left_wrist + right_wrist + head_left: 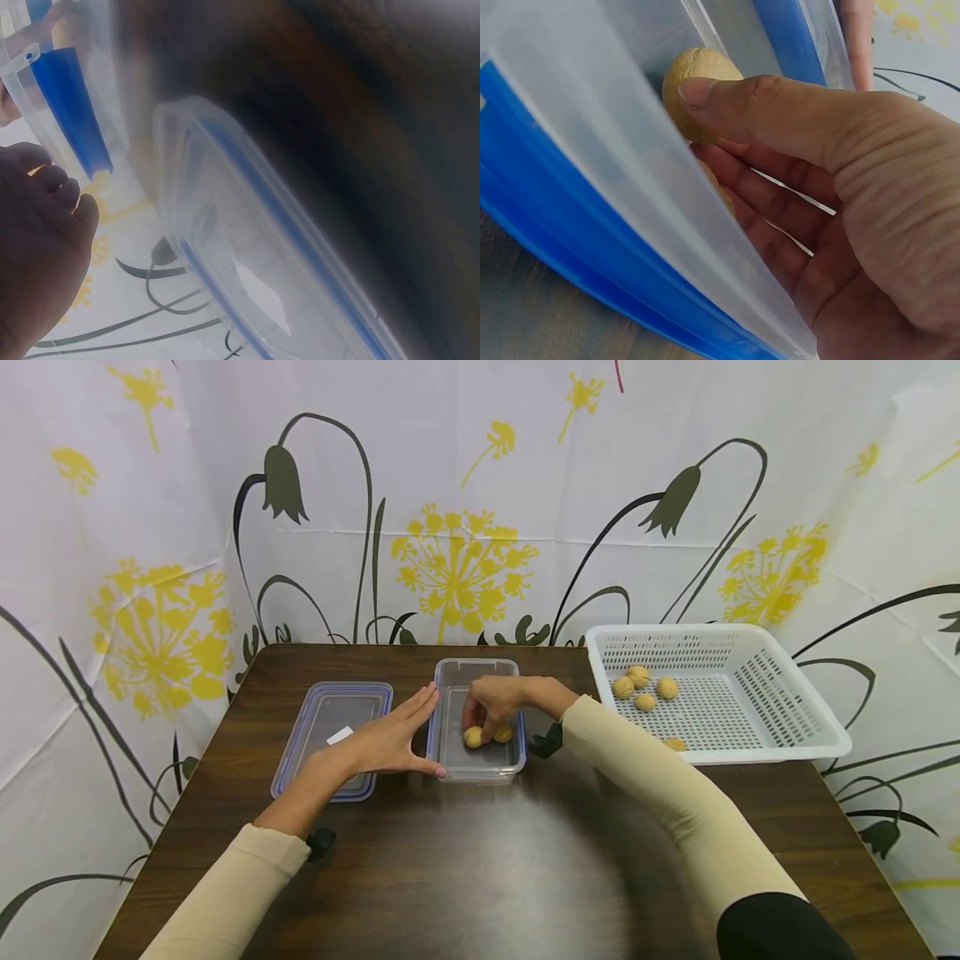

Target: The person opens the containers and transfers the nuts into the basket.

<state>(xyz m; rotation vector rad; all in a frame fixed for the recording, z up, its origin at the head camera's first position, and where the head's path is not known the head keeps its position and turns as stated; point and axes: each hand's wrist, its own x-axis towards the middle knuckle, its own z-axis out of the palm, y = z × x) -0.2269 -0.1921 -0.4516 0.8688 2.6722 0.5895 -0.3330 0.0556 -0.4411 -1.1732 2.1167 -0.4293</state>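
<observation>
A clear plastic container (474,672) with blue side strips stands near the table's middle. My right hand (497,697) reaches down inside it and pinches a walnut (472,737) between thumb and fingers. A second walnut (503,732) lies beside it, against the container's right side. In the right wrist view, the thumb presses on the pinched walnut (697,67), and part of another nut shows behind the wall. My left hand (386,743), fingers straight and thumb spread, rests along the container's left side. Left of that hand lies a clear lid (333,706) with a blue seal.
At the right stands a white perforated basket (795,750) holding several walnuts (667,687). A small white label (340,735) sits on the lid. Behind the brown table (465,868) hangs a flower-patterned curtain (465,460).
</observation>
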